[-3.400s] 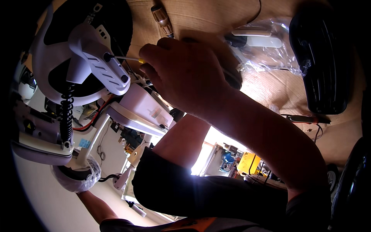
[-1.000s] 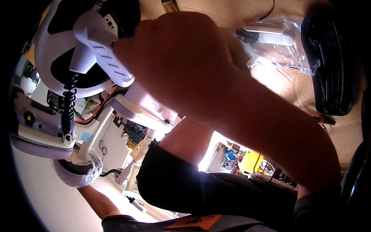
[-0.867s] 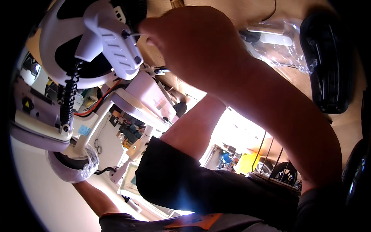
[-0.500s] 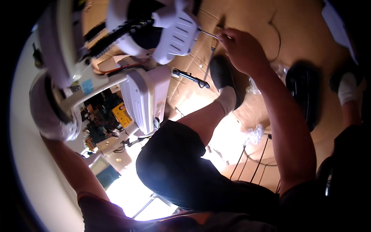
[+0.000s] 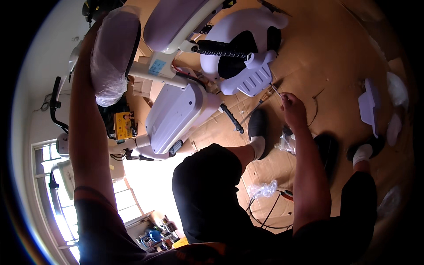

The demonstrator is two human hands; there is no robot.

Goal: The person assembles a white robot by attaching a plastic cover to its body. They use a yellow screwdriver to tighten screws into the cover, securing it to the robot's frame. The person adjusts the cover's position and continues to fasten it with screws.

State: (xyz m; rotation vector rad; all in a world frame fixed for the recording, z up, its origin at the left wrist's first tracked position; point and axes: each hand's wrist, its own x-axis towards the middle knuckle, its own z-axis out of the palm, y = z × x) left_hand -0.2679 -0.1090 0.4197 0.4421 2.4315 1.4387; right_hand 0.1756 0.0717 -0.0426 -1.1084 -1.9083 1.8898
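A lavender and white bike-like machine stands tilted in view, with a slotted lavender footrest (image 5: 256, 79) and a black coil spring (image 5: 221, 48). Between the fingertips of my right hand (image 5: 293, 108) is a thin metal rod (image 5: 276, 90), its far end at the footrest's edge. Just beyond the rod lies a screwdriver (image 5: 267, 94) with a yellowish handle. My left forearm (image 5: 88, 119) reaches up alongside the saddle (image 5: 110, 57), which is wrapped in clear plastic. The saddle and the picture's dark rim hide my left hand's fingers.
Brown cardboard (image 5: 327, 26) covers the floor. A loose lavender panel (image 5: 367, 106) lies at the right. Crumpled clear plastic (image 5: 263, 190) and cables are beside my right arm. A yellow box (image 5: 125, 125) is behind the machine, and a window (image 5: 48, 176) is at the left.
The view has shifted, so the machine sits further right and lower in it. My right hand still holds the rod at the footrest. My left arm now reaches higher along the saddle.
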